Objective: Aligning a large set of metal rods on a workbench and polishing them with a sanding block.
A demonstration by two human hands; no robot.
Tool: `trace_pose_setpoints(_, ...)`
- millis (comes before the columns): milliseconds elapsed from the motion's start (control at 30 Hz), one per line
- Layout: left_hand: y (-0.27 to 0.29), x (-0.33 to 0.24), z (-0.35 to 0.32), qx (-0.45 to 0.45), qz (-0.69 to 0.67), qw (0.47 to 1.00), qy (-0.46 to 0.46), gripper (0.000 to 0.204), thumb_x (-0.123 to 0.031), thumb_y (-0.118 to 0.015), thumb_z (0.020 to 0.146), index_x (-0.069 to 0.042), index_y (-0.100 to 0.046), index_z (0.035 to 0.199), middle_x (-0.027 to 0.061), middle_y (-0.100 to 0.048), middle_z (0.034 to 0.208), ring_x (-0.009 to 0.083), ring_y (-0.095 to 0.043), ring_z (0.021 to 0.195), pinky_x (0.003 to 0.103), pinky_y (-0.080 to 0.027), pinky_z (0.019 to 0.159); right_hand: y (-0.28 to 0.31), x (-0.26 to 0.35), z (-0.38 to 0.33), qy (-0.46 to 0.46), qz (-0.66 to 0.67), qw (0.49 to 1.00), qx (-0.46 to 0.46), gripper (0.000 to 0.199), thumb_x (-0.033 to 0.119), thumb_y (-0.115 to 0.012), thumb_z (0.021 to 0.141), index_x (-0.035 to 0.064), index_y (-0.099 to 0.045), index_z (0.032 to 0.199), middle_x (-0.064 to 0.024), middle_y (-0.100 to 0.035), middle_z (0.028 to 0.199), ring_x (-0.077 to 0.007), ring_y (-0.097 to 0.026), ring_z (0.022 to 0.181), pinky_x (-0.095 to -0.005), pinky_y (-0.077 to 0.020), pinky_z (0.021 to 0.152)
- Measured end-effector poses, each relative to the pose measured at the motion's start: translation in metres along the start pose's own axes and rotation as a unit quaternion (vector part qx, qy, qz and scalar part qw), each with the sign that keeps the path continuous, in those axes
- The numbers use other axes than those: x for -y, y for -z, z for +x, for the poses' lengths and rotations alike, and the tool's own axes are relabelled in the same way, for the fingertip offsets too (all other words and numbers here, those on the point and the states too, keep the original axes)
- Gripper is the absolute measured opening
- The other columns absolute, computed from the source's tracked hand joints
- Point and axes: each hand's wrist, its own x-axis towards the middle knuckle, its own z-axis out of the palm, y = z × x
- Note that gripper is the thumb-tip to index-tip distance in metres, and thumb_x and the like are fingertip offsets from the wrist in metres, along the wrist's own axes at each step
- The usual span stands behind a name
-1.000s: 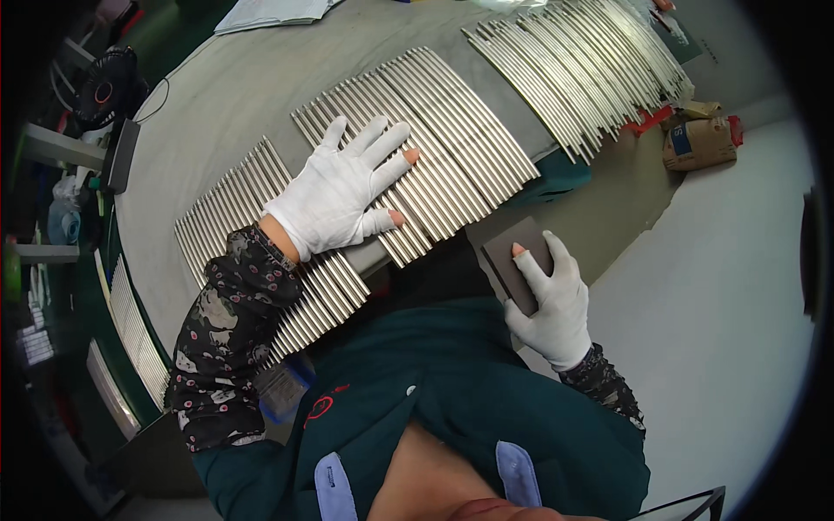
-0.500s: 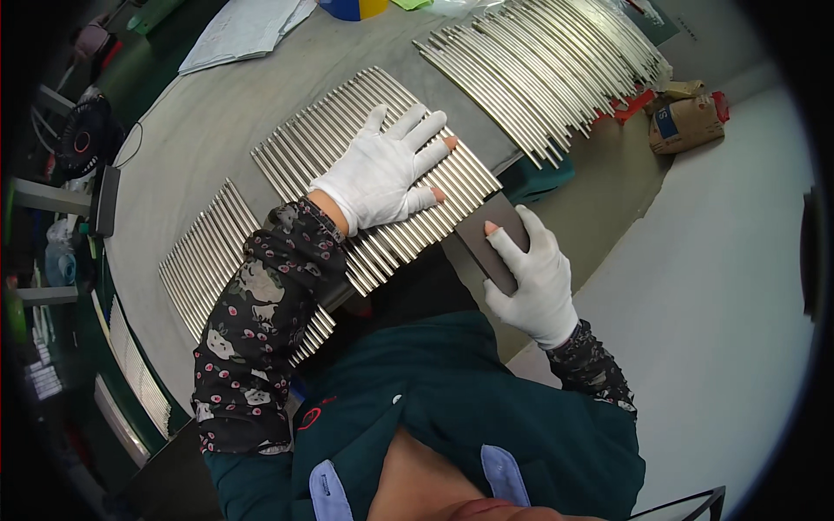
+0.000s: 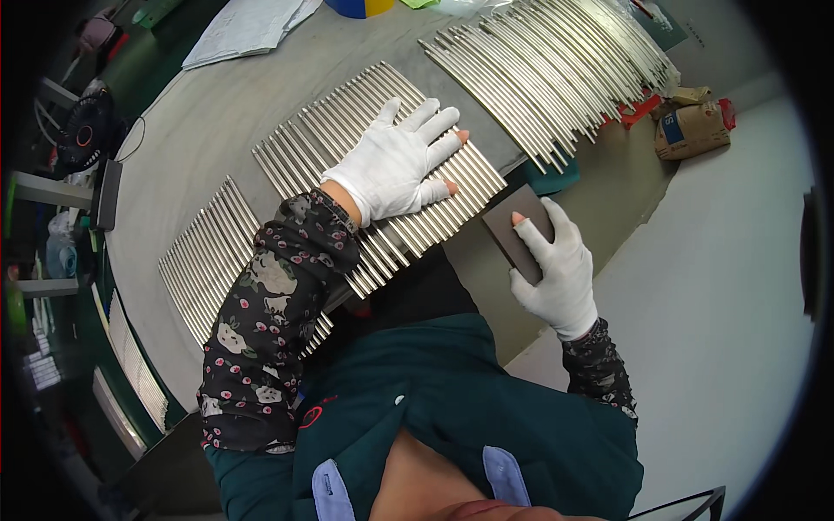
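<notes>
Head view. Middle rods (image 3: 434, 217): metal, side by side on the table (image 3: 234, 122). Left hand (image 3: 382, 174): gloved, fingers spread wide, laid over the middle rods. Right hand (image 3: 558, 282): gloved, gripping a dark flat block (image 3: 512, 239) just right of the middle rods. Left rods (image 3: 204, 260) and right rods (image 3: 547, 82): metal, flanking the middle rods.

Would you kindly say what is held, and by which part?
The right hand holds a dark flat block by its near right part; the left hand lies open on metal rods.
</notes>
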Motion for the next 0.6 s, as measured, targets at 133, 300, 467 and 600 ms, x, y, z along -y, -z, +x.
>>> trace_pose_setpoints(133,0.003,-0.002,0.001,-0.013,-0.013,1.000,-0.002,0.078,-0.069,-0.027,0.091,-0.011,-0.039,0.142,0.0139,-0.037,0.148,0.0346,-0.029,0.140,0.055,-0.019,0.114,0.005,0.003,0.004,-0.046,0.088,0.994,-0.053,0.063,0.013,-0.072,0.060,0.0130,-0.059,0.121,-0.0237,-0.046,0.129,-0.0385,-0.055,0.108,-0.0426,-0.0513,0.085)
trace_pose_setpoints(300,0.001,-0.001,0.003,-0.013,-0.028,0.999,-0.005,0.078,-0.069,-0.027,0.091,-0.011,-0.042,0.141,0.0139,-0.039,0.147,0.0344,-0.029,0.140,0.055,-0.019,0.114,-0.005,-0.003,0.010,-0.039,0.079,0.994,-0.064,0.062,0.010,-0.069,0.064,0.0111,-0.058,0.124,-0.0245,-0.046,0.130,-0.0392,-0.055,0.110,-0.0412,-0.0488,0.091)
trace_pose_setpoints(467,0.003,0.000,-0.013,-0.072,0.006,0.997,0.019,0.076,-0.067,-0.024,0.093,-0.013,-0.037,0.145,0.0124,-0.030,0.153,0.0352,-0.027,0.141,0.056,-0.018,0.114,-0.005,-0.002,0.012,0.016,0.079,0.990,-0.112,0.065,0.006,-0.067,0.065,0.0104,-0.054,0.129,-0.0242,-0.045,0.131,-0.0411,-0.054,0.111,-0.0433,-0.0475,0.092)
trace_pose_setpoints(600,0.046,0.018,-0.067,-0.114,0.019,0.993,0.021,0.075,-0.067,-0.027,0.093,-0.014,-0.034,0.146,0.0140,-0.028,0.153,0.0364,-0.028,0.140,0.056,-0.019,0.114,0.004,0.005,0.007,-0.002,0.109,0.989,-0.096,0.073,0.005,-0.066,0.066,0.0146,-0.049,0.136,-0.0241,-0.043,0.134,-0.0396,-0.054,0.113,-0.0435,-0.0481,0.092)
